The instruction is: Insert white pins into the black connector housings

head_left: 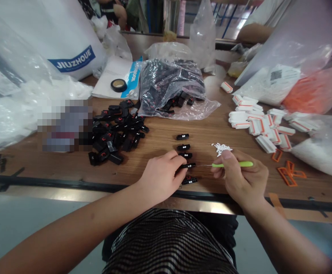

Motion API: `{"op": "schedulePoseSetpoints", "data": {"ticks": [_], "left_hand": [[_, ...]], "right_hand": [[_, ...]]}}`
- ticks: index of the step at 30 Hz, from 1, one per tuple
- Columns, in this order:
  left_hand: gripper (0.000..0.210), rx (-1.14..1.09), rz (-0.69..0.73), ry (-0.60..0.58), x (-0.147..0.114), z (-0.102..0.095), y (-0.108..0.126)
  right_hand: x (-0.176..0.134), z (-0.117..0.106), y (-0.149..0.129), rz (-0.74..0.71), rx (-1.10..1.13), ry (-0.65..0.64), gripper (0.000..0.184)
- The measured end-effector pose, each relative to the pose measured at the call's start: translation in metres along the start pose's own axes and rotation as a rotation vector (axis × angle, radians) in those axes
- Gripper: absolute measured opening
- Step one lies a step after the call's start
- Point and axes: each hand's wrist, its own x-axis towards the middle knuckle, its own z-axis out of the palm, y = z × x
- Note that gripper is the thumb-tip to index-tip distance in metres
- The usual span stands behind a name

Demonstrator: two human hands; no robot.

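Left hand (161,175): its fingers were narrowed to a pinch on the left end of a black block (191,165), a small glossy oblong with pale dots, lying close to the counter's near edge.
Right hand (243,177): its fingers were closed round a green pick (246,164) with a smooth, rounded handle; the thin, straight shaft pointed left at the block's right end, its contact too fine to tell.
Row: four similar blocks (182,136) lay apart from one another, three farther from the near edge than the pinched one and one nearer; paired white dots showed on them.
White pins (221,148): tiny, stubby rods were heaped loosely just beyond the right fingers.
Dark heap: ridged black housings (120,125), some with red bits, were piled toward the counter's left end.
Clear bag (171,78): crinkled, shiny film held more black pieces, toward the far edge.
White holders (264,121): matt, boxy pieces with orange rims lay jumbled toward the right end.
Orange frames (288,177): thin, open rectangles overlapped near the near edge, right of the right hand.
Tape roll (118,85): a black ring sat on flat papers (103,78) toward the far left corner.
Counter (157,131): its brown surface had wood-like grain, with dark tape along the near edge.
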Motion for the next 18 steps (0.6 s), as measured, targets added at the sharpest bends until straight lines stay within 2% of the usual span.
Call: {"op": "schedulePoseSetpoints", "data": {"ticks": [10, 18], "left_hand": [[0.013, 0.008, 0.01, -0.002, 0.001, 0.0, 0.0], [0.012, -0.019, 0.031, -0.004, 0.0, -0.001, -0.001]], "right_hand": [[0.002, 0.0, -0.003, -0.049, -0.079, -0.062, 0.033], [0.006, -0.001, -0.016, -0.11, -0.253, -0.152, 0.031]]}}
